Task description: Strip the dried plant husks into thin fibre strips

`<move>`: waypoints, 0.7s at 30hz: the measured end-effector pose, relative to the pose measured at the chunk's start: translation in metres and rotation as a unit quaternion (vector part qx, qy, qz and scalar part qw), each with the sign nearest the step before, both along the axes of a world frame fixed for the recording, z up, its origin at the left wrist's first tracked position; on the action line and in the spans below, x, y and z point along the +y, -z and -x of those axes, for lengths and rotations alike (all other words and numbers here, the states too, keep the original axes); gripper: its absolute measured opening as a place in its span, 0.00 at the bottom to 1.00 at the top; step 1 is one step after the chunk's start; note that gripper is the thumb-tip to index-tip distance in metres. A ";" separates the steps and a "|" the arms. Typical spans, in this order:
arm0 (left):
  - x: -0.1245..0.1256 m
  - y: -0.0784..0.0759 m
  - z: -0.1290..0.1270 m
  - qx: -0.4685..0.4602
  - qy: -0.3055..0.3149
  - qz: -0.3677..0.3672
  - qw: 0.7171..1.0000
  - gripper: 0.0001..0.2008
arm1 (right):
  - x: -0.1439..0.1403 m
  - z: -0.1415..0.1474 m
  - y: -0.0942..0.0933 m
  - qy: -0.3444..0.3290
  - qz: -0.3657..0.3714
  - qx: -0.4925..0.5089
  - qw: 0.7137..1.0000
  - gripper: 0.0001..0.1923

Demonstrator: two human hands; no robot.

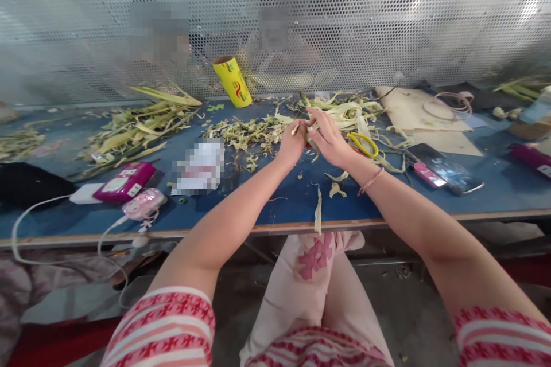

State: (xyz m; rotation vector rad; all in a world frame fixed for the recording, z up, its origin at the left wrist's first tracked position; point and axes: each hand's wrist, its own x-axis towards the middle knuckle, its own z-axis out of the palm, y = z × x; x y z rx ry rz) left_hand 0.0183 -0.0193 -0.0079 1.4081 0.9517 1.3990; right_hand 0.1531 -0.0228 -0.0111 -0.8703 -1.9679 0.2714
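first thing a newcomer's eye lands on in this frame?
Probably the two bare hands meeting at centre over the blue table: left hand and right hand pinch a small pale strip between them. Around them lie heaps of green-yellow leaf scraps, with a bright yellow roll standing tilted at the back by the perforated metal screen. Yellow-handled scissors lie just right of the hands.

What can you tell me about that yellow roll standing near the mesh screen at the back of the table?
The yellow roll is a cylinder with a glossy yellow wrapper, like film or tape wound on a cardboard core, whose brown open end faces up. Red and dark print marks its side. It stands tilted, top leaning left, on the blue table close to the perforated metal screen. Green leaf scraps lie in front of it; neither hand touches it.
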 end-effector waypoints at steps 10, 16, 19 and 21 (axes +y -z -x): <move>-0.001 -0.006 0.000 -0.048 -0.012 0.053 0.997 0.11 | -0.015 -0.005 -0.010 -0.140 0.014 -0.003 0.990 0.40; 0.001 -0.002 -0.001 -0.068 0.001 0.062 0.996 0.11 | -0.012 -0.008 -0.007 -0.185 0.046 -0.013 0.981 0.41; 0.001 -0.001 -0.002 -0.064 -0.003 0.056 0.996 0.12 | -0.013 -0.006 -0.007 -0.146 0.026 0.028 0.989 0.38; 0.003 0.000 -0.001 -0.057 -0.010 0.047 0.997 0.13 | -0.014 -0.004 -0.009 -0.081 0.011 0.069 0.994 0.34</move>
